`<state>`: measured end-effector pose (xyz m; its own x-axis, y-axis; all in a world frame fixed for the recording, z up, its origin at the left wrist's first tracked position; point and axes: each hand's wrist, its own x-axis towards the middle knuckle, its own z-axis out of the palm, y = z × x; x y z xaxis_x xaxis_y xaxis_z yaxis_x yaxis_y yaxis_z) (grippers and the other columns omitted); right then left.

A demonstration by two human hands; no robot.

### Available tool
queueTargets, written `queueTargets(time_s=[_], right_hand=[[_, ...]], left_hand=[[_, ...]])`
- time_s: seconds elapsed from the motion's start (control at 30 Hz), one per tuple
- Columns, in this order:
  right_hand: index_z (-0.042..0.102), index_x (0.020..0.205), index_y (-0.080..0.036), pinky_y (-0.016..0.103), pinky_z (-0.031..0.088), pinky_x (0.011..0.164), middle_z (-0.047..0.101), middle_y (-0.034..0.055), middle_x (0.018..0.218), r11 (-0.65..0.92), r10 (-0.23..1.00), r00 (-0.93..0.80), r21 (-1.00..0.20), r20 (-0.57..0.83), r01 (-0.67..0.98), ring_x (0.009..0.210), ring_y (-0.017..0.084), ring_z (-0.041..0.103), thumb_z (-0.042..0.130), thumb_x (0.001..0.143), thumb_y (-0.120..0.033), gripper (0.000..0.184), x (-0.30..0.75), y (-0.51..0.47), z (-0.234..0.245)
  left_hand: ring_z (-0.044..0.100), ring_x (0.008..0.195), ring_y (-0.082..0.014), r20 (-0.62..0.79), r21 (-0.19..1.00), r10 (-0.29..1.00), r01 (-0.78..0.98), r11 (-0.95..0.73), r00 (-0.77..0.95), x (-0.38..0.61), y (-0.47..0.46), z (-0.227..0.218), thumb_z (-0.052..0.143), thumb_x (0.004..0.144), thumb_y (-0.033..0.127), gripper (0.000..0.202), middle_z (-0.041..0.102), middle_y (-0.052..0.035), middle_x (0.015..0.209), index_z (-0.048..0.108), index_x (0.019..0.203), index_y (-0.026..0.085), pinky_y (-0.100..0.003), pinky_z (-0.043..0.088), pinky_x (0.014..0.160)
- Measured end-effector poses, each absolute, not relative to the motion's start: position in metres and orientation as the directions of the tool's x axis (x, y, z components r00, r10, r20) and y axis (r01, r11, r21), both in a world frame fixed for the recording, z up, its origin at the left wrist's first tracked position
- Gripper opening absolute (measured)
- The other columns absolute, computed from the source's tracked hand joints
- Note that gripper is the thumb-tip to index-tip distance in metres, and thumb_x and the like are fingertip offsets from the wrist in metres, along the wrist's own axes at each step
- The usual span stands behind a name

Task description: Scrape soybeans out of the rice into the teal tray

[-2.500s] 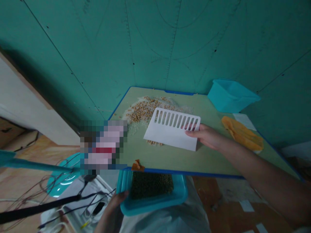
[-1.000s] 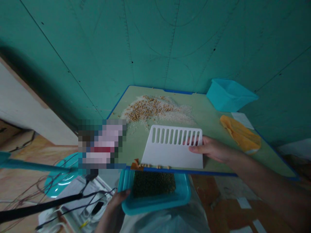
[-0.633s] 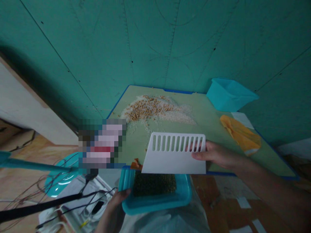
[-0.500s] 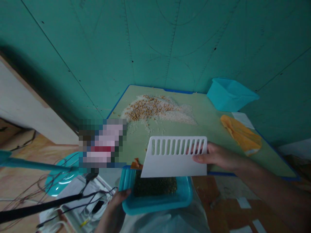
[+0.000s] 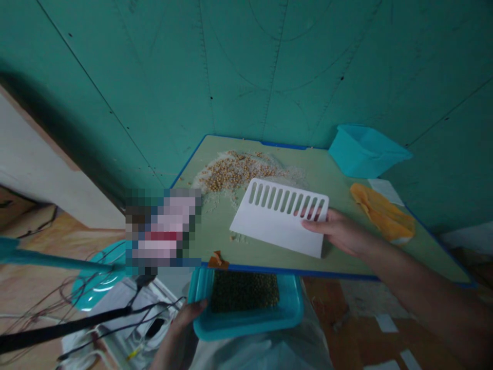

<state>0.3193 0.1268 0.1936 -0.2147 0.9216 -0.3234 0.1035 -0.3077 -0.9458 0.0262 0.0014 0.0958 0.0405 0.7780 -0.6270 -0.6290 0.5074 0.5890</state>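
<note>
My right hand (image 5: 339, 229) is closed on the right end of a white slotted plastic plate (image 5: 275, 226), thumb on the near face, fingers behind the slots. The plate is held tilted over the table. Beyond it lies a pile of yellowish beans (image 5: 223, 174) mixed with white grains (image 5: 254, 181); the plate hides part of the pile's near side. My left hand (image 5: 188, 314) grips the left wall of a turquoise plastic tub (image 5: 246, 331) below the table's front edge. Small dark green beans (image 5: 246, 293) lie in the tub.
The pale green table (image 5: 346, 264) has a blue edge and stands against a green wall. A second turquoise tub (image 5: 364, 154) and a yellow cloth (image 5: 381, 213) are at the right. Brown tape (image 5: 217, 261) sticks to the front edge. Cables and a pole are at the left.
My right hand has moved the white plate up and away from above the tub, over the table, turning it slightly clockwise. My left hand and the tub have hardly moved.
</note>
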Motion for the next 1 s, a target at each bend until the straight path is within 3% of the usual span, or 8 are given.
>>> queueTargets(time_s=[0.13,0.27,0.8,1.0], right_hand=[[0.068,0.087,-0.021,0.033,0.044,0.076,0.071,0.0033,0.086,-0.317,0.912,-0.236,-0.942,-0.335,0.111,0.078,0.02,0.062,0.077,0.057,-0.034,0.034,0.316,0.126,0.193],[0.069,0.086,-0.022,0.032,0.044,0.075,0.071,0.0027,0.086,-0.335,0.9,-0.258,-0.936,-0.352,0.109,0.077,0.018,0.062,0.078,0.057,-0.034,0.033,0.316,0.125,0.194],[0.069,0.089,-0.018,0.037,0.046,0.086,0.072,0.0057,0.092,-0.3,0.851,-0.396,-0.938,-0.345,0.171,0.083,0.02,0.065,0.077,0.058,-0.034,0.036,0.315,0.121,0.199],[0.07,0.091,-0.018,0.038,0.046,0.087,0.072,0.0067,0.097,-0.282,0.828,-0.44,-0.936,-0.349,0.213,0.088,0.021,0.065,0.075,0.062,-0.036,0.034,0.326,0.118,0.195]], left_hand=[[0.061,0.108,-0.0306,-0.615,0.56,0.786,-0.665,0.494,0.065,0.026,0.0,0.094,0.078,0.059,0.028,0.015,0.079,0.0001,0.081,0.076,0.074,0.024,-0.036,0.045,0.095],[0.059,0.11,-0.0314,-0.62,0.558,0.783,-0.679,0.477,0.04,0.027,0.0,0.096,0.081,0.054,0.028,0.018,0.079,0.001,0.08,0.076,0.071,0.026,-0.036,0.043,0.096],[0.058,0.112,-0.0278,-0.57,0.59,0.817,-0.651,0.478,0.084,0.025,0.001,0.094,0.077,0.061,0.03,0.01,0.079,0.0043,0.078,0.076,0.071,0.029,-0.034,0.037,0.101],[0.056,0.115,-0.0302,-0.586,0.573,0.806,-0.662,0.483,0.08,0.025,0.001,0.093,0.079,0.058,0.029,0.018,0.079,0.0026,0.083,0.077,0.076,0.027,-0.036,0.038,0.1]])
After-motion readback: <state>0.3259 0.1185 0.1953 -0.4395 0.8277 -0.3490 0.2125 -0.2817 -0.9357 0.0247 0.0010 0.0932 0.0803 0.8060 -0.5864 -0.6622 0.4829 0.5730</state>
